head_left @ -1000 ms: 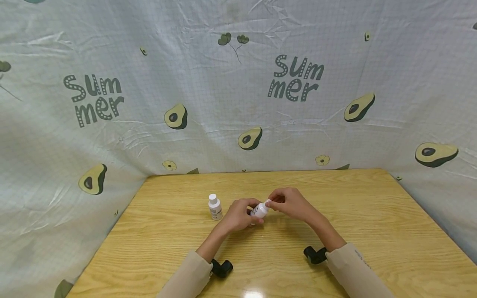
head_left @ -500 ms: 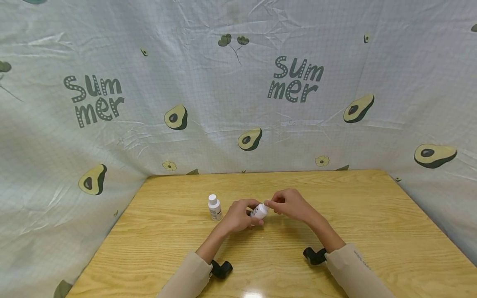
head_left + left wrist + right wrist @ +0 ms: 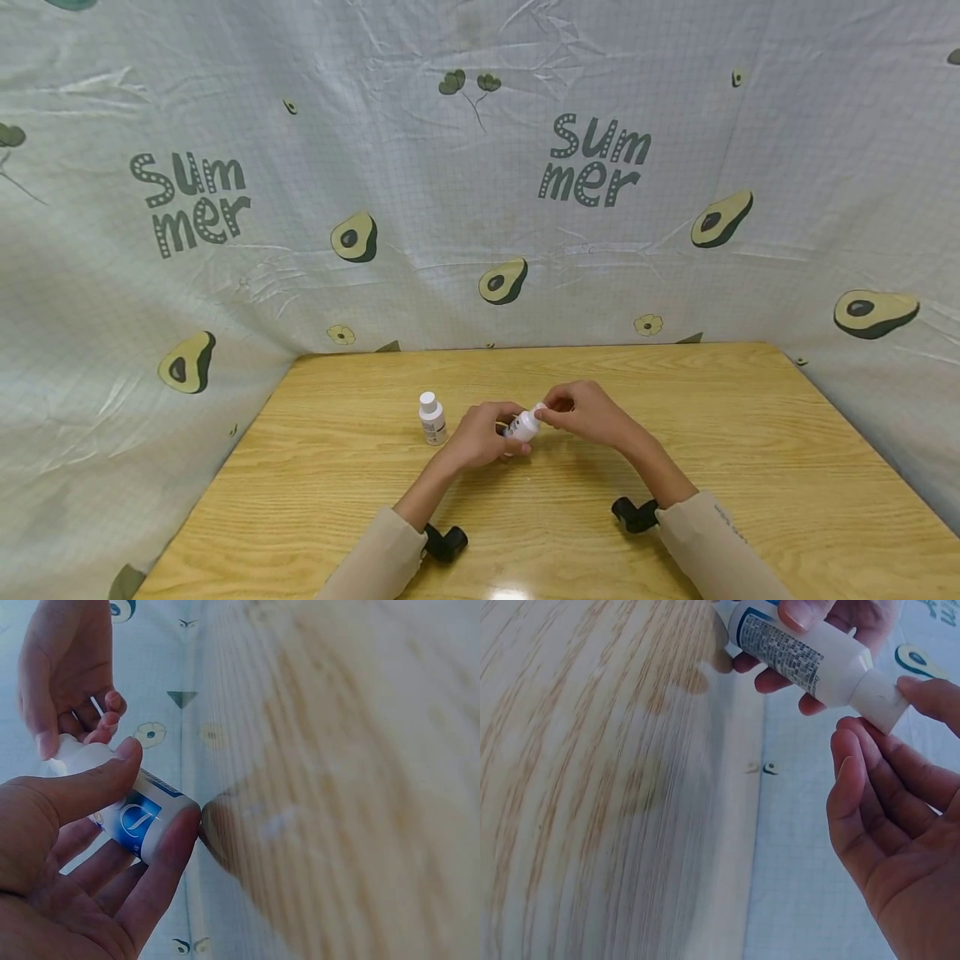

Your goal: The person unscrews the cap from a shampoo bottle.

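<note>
A small white bottle point(image 3: 524, 426) with a blue label lies tilted in my left hand point(image 3: 480, 435), its cap end pointing up and right. In the left wrist view, the thumb lies across the bottle's side and the fingers curl beneath it. My right hand point(image 3: 588, 412) pinches the white cap point(image 3: 880, 702) between thumb and fingertips; the cap sits on the bottle's neck. Dense small print point(image 3: 784, 652) shows on the bottle's side in the right wrist view. A second white bottle point(image 3: 432, 419), capped, stands upright on the table just left of my left hand.
The wooden table point(image 3: 337, 483) runs back to a hanging cloth point(image 3: 420, 167) printed with avocados and lettering. Black wrist-worn devices, one on the left wrist point(image 3: 447, 542) and one on the right point(image 3: 634, 515), sit close above the tabletop.
The right fingers shifted on the cap, covering more of it half a second ago, and now show its top again. The left hand and both bottles stay nearly where they were.
</note>
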Tool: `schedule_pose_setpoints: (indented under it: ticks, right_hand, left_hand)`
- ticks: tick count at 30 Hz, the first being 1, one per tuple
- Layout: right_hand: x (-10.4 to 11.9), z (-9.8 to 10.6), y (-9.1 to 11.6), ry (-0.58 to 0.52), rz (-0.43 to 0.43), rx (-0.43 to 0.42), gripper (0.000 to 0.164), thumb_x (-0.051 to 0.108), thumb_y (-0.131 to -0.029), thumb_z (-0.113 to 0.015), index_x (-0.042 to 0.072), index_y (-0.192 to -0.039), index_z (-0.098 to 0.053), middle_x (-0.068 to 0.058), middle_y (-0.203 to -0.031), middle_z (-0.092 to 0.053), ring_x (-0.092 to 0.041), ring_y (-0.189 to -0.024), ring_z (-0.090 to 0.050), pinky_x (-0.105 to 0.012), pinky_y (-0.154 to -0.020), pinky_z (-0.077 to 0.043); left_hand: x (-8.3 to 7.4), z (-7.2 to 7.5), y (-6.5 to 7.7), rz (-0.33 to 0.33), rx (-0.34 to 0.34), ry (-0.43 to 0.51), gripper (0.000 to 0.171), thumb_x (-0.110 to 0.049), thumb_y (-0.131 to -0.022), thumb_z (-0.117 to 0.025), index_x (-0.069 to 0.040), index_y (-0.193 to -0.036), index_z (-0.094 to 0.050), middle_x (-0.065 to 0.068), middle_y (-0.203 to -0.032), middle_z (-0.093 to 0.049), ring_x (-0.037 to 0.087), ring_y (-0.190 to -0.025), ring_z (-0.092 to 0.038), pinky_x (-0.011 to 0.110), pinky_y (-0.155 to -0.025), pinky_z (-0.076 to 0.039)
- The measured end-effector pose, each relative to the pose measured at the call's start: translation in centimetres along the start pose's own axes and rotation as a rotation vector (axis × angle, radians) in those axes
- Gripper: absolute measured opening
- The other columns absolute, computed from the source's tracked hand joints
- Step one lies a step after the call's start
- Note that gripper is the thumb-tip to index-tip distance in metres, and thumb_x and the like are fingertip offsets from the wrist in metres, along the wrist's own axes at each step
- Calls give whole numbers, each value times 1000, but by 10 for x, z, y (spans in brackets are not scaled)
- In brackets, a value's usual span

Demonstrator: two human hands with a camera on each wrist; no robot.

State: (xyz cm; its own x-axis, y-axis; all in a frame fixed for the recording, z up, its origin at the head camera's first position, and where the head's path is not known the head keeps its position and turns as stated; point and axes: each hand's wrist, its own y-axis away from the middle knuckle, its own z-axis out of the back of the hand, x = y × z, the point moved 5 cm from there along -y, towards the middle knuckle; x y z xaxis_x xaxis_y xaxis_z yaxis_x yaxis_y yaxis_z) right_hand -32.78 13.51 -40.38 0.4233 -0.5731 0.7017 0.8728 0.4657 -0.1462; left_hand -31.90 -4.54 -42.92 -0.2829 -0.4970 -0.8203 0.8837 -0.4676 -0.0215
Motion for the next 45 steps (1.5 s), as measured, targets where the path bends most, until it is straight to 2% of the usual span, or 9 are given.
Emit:
schedule_pose_setpoints:
  ticks: [8, 15, 25, 30, 35, 43, 45]
  right_hand:
    - [-3, 0, 2, 0, -46, -15, 28, 36, -101, -67, 10, -98, -76, -9, -84, -72, -15, -71, -61, -28, -62, -51]
    - [-3, 0, 3, -5, -41, -11, 29, 35, -100, -68, 7, -96, -76, -6, -79, -70, -13, -69, -59, -26, -60, -51]
    - [1, 3, 1, 8, 32, -19, 21, 27, -99, -71, 7, -102, -76, -1, -88, -72, -12, -77, -61, -24, -67, -52]
    - [0, 2, 1, 1, 13, -28, 24, 32, -99, -70, 9, -102, -76, -5, -89, -73, -11, -76, -62, -25, -66, -53]
    - [0, 1, 1, 7, -13, -26, 28, 34, -100, -69, 7, -95, -75, -3, -80, -70, -13, -71, -59, -25, -63, -50]
    - [0, 2, 2, 1, 31, -15, 22, 30, -99, -71, 8, -99, -75, -4, -87, -73, -11, -75, -62, -24, -66, -53]
    - [0, 2, 1, 7, 52, -13, 21, 29, -98, -71, 8, -100, -74, -1, -88, -72, -10, -76, -62, -23, -67, -54]
  left_hand:
    - [1, -2, 1, 18, 3, 6, 42, -10, -86, -84, -10, -126, -71, 11, -118, -73, 24, -102, -71, 32, -64, -63]
    - [1, -3, 1, 13, 4, 8, 44, -9, -87, -84, -9, -128, -70, 14, -119, -72, 26, -103, -73, 32, -63, -63]
    - [3, -1, 0, 14, -1, 13, 42, -11, -86, -84, -10, -126, -71, 14, -119, -73, 27, -104, -73, 30, -63, -63]
    - [3, -1, -1, 20, 0, 17, 43, -12, -86, -85, -10, -127, -70, 13, -119, -73, 27, -104, -73, 30, -64, -63]
    - [2, -1, -1, 18, 0, 21, 44, -11, -86, -85, -10, -127, -70, 13, -119, -73, 26, -104, -73, 31, -64, -63]
    - [4, -2, -2, 13, -2, 7, 43, -10, -86, -84, -9, -127, -70, 14, -120, -73, 29, -106, -73, 32, -64, -64]
    - [4, -2, -1, 14, -2, 6, 43, -11, -86, -84, -10, -128, -70, 14, -120, -72, 29, -106, -73, 32, -64, -64]
